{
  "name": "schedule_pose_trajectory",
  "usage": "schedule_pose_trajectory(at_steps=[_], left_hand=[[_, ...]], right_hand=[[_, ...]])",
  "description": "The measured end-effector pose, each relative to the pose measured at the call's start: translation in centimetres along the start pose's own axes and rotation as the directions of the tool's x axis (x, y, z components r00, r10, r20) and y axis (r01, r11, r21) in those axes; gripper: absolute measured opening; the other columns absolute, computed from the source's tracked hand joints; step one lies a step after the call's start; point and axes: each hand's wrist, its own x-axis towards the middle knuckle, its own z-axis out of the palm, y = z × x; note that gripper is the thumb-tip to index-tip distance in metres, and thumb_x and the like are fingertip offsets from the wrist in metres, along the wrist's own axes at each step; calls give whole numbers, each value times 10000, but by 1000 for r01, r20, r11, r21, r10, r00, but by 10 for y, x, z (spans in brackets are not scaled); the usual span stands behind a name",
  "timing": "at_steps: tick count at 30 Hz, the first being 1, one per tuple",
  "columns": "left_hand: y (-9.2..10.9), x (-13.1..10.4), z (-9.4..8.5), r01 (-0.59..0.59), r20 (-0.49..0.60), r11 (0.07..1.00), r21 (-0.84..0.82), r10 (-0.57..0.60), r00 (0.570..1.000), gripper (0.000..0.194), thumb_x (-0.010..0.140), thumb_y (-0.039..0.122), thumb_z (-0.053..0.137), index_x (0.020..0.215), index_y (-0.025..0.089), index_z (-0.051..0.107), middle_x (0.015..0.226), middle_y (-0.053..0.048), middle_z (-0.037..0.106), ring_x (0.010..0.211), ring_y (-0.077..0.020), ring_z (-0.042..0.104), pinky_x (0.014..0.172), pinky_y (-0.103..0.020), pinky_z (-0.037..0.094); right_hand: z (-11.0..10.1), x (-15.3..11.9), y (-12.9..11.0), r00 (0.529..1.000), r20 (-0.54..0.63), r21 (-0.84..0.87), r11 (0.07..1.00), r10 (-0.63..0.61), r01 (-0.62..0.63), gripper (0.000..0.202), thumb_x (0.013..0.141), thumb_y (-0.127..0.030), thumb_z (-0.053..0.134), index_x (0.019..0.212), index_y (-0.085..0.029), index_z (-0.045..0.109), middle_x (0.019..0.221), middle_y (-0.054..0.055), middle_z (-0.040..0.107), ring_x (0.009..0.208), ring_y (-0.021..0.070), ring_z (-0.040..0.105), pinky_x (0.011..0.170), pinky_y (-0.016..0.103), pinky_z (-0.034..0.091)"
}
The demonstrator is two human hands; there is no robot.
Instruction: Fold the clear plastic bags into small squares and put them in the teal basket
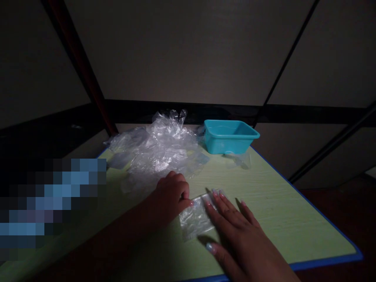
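Dim wall panels [188, 51] fill the upper frame behind a pale green table [264, 188]. At lower centre lies a flat piece of clear plastic [195, 219]. The left hand [169, 196] curls at its upper-left edge, thumb touching; whether that grip pinches it, I cannot tell. The right hand [241, 233] rests over its right side, grip apart, fingers spread. Crumpled plastic [161, 145] heaps left of centre; right of centre stands a turquoise tub [229, 144].

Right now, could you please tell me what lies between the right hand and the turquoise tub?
In the head view, a clear plastic piece lies beside the turquoise tub, then green tabletop reaches to the right hand.
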Motion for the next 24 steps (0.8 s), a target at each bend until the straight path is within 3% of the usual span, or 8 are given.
schedule_pose_trajectory(at_steps=[5,8,11,13,15,17,19,24], left_hand=[[4,2,-5,17,13,999,32,-17,1000,160,791,204,644,695,187,518,799,2,570,869,-199,489,760,-329,373],[10,2,-8,26,-69,997,70,-21,997,109,807,212,610,756,196,514,828,-11,576,860,-209,501,781,-358,393],[20,-4,-8,-88,-133,994,68,97,986,147,833,244,561,971,193,545,1033,-66,601,997,-241,516,907,-422,379],[27,-8,-4,-194,-77,978,73,199,977,358,859,265,525,1207,190,490,1278,-91,538,1200,-256,446,1059,-463,251],[31,-12,3,-266,50,959,99,262,964,513,891,270,483,1383,210,348,1463,-58,375,1350,-233,297,1131,-468,91],[32,-14,9,-289,162,949,127,268,950,544,925,274,434,1439,218,264,1521,-26,246,1399,-203,196,1142,-472,29],[30,-14,13,-273,205,951,148,241,949,527,954,296,384,1453,210,238,1528,-20,193,1408,-191,164,1142,-484,25],[22,-14,15,-213,194,960,184,177,965,527,963,327,359,1460,208,229,1523,-31,190,1409,-199,154,1138,-509,29]], right_hand=[[1,-3,-3,993,78,15,996,-89,88,644,839,-608,491,1410,-405,274,1470,86,262,1322,394,231,944,692,322],[2,-1,-3,994,67,10,996,-91,90,692,804,-652,510,1406,-420,262,1465,94,273,1312,407,245,934,698,328],[4,-2,0,993,31,10,994,-111,111,782,749,-686,552,1414,-413,243,1463,104,279,1305,421,267,926,701,340],[8,-3,3,992,16,-1,992,-126,126,782,729,-694,569,1403,-412,292,1457,111,294,1299,430,281,916,700,354],[12,-4,6,991,2,-21,991,-133,133,734,724,-699,569,1372,-404,386,1455,121,299,1298,433,286,911,693,366],[17,-5,8,992,-6,-38,991,-129,128,691,727,-703,562,1333,-387,464,1458,128,294,1302,432,287,915,686,367],[19,-5,8,993,-30,-39,993,-116,115,714,711,-727,553,1322,-364,489,1456,133,306,1296,436,307,921,691,358],[13,-7,7,995,-17,-3,995,-100,100,896,725,-715,547,1452,-277,259,1469,130,286,1324,409,271,980,653,335]])
